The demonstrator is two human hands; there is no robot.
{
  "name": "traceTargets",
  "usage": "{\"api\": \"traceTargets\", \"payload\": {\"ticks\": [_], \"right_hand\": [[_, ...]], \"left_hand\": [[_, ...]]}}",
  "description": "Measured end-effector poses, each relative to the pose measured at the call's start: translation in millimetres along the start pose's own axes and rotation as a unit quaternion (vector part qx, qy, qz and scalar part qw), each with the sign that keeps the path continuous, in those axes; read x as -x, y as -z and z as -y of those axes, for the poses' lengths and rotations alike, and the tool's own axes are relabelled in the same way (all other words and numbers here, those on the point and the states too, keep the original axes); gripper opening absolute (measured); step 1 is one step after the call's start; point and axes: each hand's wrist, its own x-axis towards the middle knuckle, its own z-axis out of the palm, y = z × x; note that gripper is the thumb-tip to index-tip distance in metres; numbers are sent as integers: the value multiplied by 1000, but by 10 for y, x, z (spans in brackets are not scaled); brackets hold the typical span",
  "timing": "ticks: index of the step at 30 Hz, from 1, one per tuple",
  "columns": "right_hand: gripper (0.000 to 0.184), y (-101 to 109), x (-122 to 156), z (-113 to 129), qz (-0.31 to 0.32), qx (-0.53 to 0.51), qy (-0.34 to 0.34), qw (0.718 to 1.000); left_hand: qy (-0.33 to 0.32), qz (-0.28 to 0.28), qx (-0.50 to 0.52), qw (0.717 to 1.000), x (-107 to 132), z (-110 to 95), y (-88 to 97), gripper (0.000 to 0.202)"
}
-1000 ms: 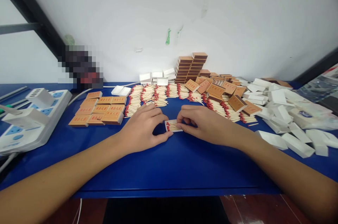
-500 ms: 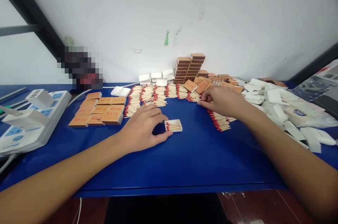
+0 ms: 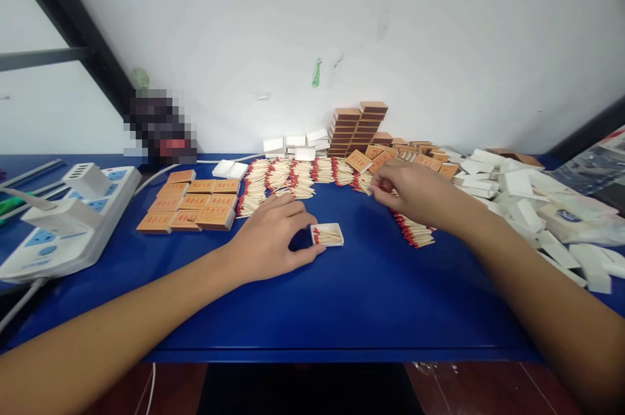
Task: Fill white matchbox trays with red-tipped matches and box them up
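My left hand [image 3: 278, 236] grips the left end of a small white matchbox tray [image 3: 336, 230] between thumb and fingers. Several red-tipped matches [image 3: 327, 237] lie inside the tray, which rests on the blue table [image 3: 303, 311]. At the right, my right hand [image 3: 410, 190] is closed in a pinch over the row of piled matches [image 3: 342, 172]. Its fingertips touch the pile's right part; whether they hold a match is hidden. Just below that hand lies another heap of matches [image 3: 414, 230].
Orange matchboxes [image 3: 195, 201] lie in rows at the left, beside a white power strip [image 3: 78, 226]. Stacked matchboxes [image 3: 359, 128] and white trays [image 3: 297, 141] stand against the wall. Loose orange boxes [image 3: 415, 157] and a heap of white trays [image 3: 517, 190] are at the right.
The whole view has shifted slightly, so everything appears a little further right. My left hand keeps its hold on the tray, and my right hand stays at the match pile.
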Motion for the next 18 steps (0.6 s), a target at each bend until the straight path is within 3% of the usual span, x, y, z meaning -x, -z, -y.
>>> {"api": "traceTargets", "payload": {"ticks": [3, 6, 18], "right_hand": [[14, 31, 13, 93, 0, -21, 21, 1000], [15, 28, 16, 121, 8, -14, -8, 1000], [29, -232, -58, 440, 1, -34, -63, 997]], "left_hand": [[-3, -1, -1, 1000, -5, 5, 0, 30], [0, 0, 0, 1000, -9, 7, 4, 31], [1, 1, -4, 1000, -11, -5, 3, 30]]}}
